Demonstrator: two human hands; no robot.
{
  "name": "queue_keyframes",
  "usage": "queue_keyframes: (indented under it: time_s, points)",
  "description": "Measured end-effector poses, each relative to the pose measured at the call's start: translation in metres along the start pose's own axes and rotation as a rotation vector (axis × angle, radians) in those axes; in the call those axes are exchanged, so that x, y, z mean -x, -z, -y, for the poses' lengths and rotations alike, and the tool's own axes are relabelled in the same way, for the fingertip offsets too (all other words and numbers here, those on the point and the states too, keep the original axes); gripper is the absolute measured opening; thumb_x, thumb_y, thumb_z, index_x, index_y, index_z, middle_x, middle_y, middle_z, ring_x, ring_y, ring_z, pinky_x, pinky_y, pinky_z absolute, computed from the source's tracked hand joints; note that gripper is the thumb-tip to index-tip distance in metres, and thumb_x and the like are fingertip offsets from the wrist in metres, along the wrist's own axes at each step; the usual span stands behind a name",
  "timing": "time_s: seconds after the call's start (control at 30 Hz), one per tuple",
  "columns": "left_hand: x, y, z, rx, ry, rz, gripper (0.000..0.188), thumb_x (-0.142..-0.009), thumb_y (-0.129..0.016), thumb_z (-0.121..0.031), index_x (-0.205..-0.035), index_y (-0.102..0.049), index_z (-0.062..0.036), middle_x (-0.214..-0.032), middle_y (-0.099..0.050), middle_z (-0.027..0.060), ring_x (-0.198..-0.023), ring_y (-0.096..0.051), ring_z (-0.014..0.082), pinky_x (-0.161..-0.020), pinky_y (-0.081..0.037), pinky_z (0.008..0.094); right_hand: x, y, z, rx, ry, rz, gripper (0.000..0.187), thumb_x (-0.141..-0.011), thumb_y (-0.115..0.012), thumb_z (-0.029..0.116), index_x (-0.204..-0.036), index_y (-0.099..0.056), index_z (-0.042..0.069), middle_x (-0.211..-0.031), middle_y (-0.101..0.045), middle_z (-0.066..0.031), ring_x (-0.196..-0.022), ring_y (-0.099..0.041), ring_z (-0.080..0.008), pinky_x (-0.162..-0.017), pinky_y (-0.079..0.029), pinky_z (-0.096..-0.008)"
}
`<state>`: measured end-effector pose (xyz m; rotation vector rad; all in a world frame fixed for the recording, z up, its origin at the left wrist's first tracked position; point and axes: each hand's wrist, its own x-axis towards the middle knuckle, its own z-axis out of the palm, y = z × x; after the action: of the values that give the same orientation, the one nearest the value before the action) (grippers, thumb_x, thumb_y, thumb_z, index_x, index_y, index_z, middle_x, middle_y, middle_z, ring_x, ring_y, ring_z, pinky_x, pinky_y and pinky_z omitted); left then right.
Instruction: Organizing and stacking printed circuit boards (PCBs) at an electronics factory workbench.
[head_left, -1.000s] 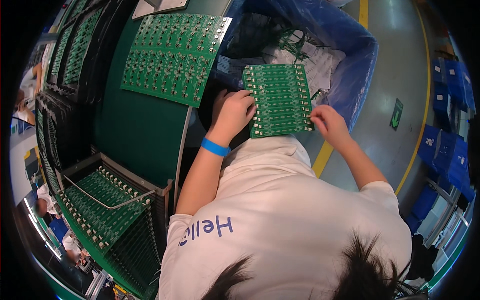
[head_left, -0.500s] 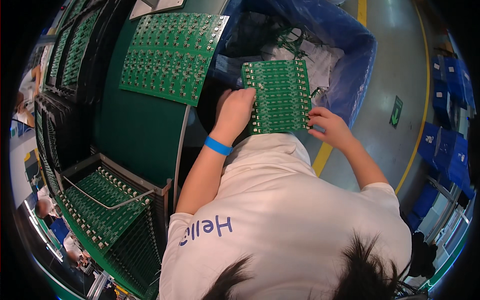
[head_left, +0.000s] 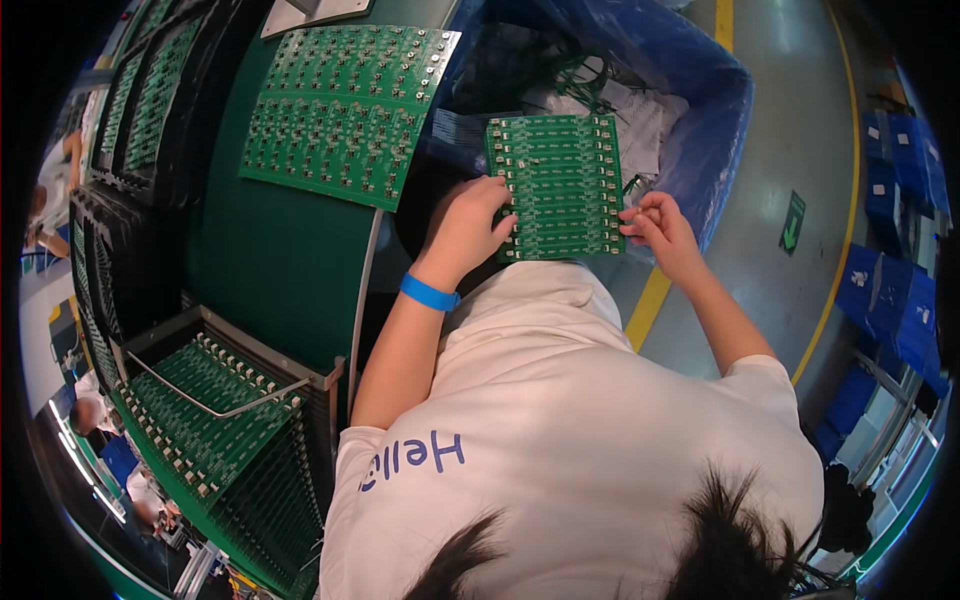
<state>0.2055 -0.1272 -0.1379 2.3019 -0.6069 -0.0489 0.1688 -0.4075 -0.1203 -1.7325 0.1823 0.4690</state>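
Observation:
A green circuit board (head_left: 562,190) is held over my lap, its face up, with rows of parts and small white connectors along both sides. My left hand (head_left: 468,225), with a blue band at the wrist, is closed on its left edge; the thumb lies on the face and the other fingers are partly hidden. At the right edge, low down, my right hand (head_left: 664,235) pinches with bent fingers. Its fingertips meet the board's rim by the connectors.
Ahead stands a bin lined with blue plastic (head_left: 715,110), holding papers and dark scraps. On the green worktop (head_left: 280,250) at left lies a larger circuit panel (head_left: 335,115). A metal-framed rack (head_left: 215,420) of stacked boards stands near my left arm. Black racks (head_left: 150,100) rise behind.
The board has shifted slightly up and away from me. My left thumb now shows on its face. My right hand has moved up a little, its fingers more curled.

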Motion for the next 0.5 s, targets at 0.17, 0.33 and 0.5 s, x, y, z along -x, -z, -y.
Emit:
queue_keyframes:
  time_s: [0.17, 0.33, 0.5]
  points:
    - [0.003, -0.006, 0.006, -0.055, -0.101, -0.088, 0.009, -0.067, -0.062, -0.003, -0.071, -0.055, -0.0019, -0.094, -0.058, 0.0102, -0.087, -0.055, 0.0288, -0.075, -0.045, 0.0364, -0.002, -0.019, 0.024, -0.039, -0.117, -0.151, 0.040, -0.082, -0.058, 0.013, -0.116, -0.039, 0.005, -0.102, -0.057, -0.0087, -0.087, -0.058, -0.0156, -0.073, -0.047, -0.0273]
    - [0.000, -0.002, 0.005, -0.102, -0.134, -0.078, 0.009, -0.067, -0.062, -0.005, -0.073, -0.055, -0.0034, -0.093, -0.058, 0.0087, -0.088, -0.055, 0.0269, -0.076, -0.043, 0.0374, -0.010, -0.053, 0.032, 0.761, 0.597, -0.013, 0.031, -0.070, -0.065, 0.015, -0.097, -0.055, 0.006, -0.093, -0.056, -0.0108, -0.090, -0.054, -0.0295, -0.075, -0.046, -0.0360]
    - [-0.002, -0.005, 0.006, -0.138, -0.186, -0.117, 0.007, -0.070, -0.060, -0.007, -0.075, -0.055, -0.0054, -0.085, -0.058, 0.0076, -0.082, -0.054, 0.0262, -0.074, -0.042, 0.0370, -0.013, -0.101, 0.013, 0.672, 0.725, 0.091, 0.019, -0.067, -0.067, 0.017, -0.083, -0.059, 0.009, -0.085, -0.056, -0.0044, -0.080, -0.054, -0.0239, -0.068, -0.046, -0.0352]
